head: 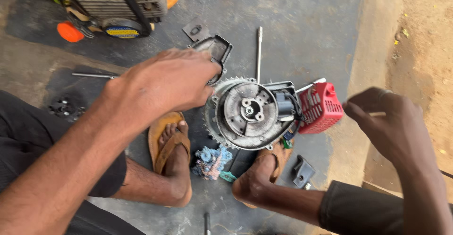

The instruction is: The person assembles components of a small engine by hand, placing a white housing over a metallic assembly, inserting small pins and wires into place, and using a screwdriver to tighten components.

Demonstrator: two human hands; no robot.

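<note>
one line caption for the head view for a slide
Left hand steadies a small engine's flywheel on the floor, right hand raised beside the red cover.

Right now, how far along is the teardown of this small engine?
Done: the red cover and a black housing piece lie off on the floor, and the flywheel is exposed. In hand: the left hand steadies the engine's toothed rim; the right hand hovers beside it, empty. Left: the flywheel and its black coil are still mounted.
</note>
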